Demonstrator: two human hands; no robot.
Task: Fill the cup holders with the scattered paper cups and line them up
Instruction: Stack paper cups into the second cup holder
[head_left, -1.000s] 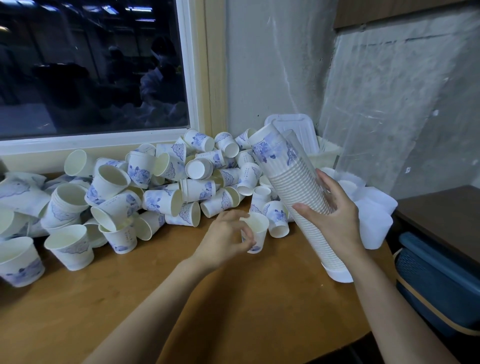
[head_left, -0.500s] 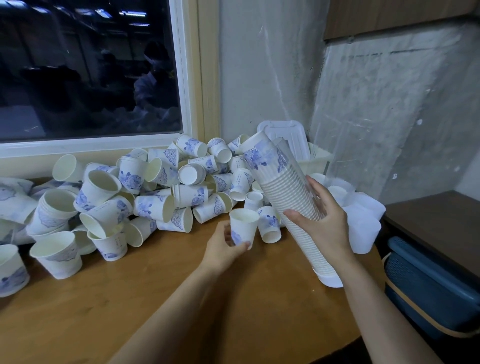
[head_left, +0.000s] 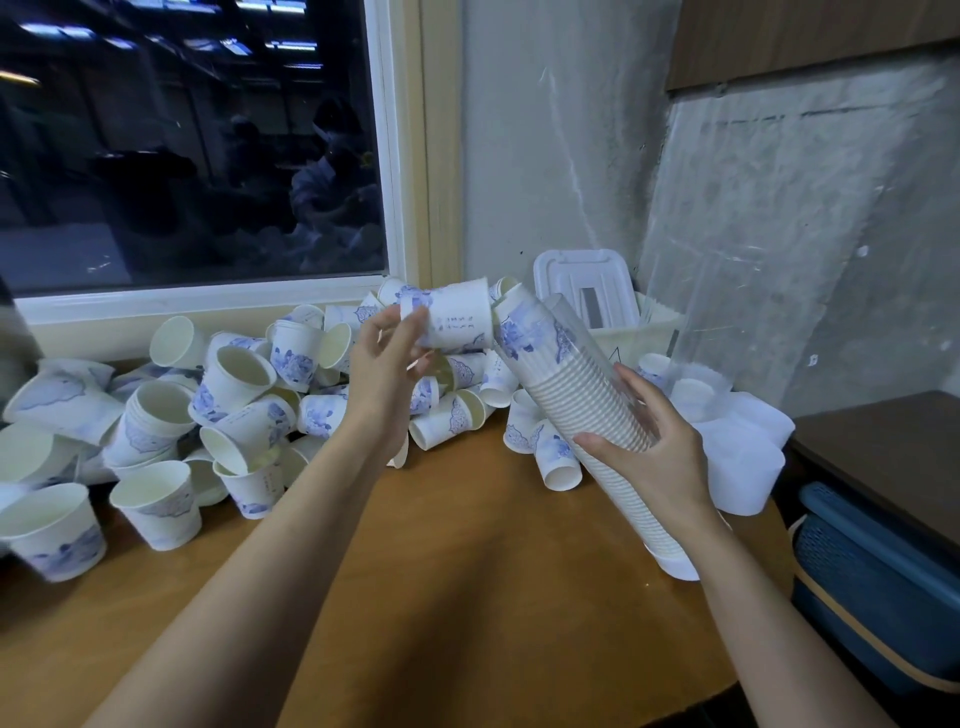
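Head view. The lower end of the cup holder (head_left: 582, 395) is partly hidden behind the right wrist, so its contact with the surface (head_left: 467, 597) cannot be confirmed. The outermost loose cups (head_left: 249, 395) are cut off at the left edge of the frame, and those at the back of the heap are masked by the ones in front. Only dim reflections are seen in the dark window (head_left: 182, 140). Clear plastic (head_left: 727, 291) standing against the grey wall (head_left: 545, 130) is hard to make out. The surface is of brown wood and is set in a corner below the window. The heap of white, blue-printed cups is spread along its back and left. A white lidded box (head_left: 584, 283) is placed in the corner, with white tubs (head_left: 748, 462) to the right. A blue crate (head_left: 872, 561) is seen beyond the right edge, below a dark side table (head_left: 883, 452). A single paper cup (head_left: 457, 319) is gripped at its base end by the curled fingers and thumb of the left hand (head_left: 387, 364). It is held on its side above the heap, its mouth turned toward the top of the holder and just beside it. Whether the two touch cannot be told. The holder, a clear tube filled with a stack of cups (head_left: 550, 358), is tilted with its top leaning left. It is grasped around its middle by the right hand (head_left: 654, 457), fingers wrapped over the front.
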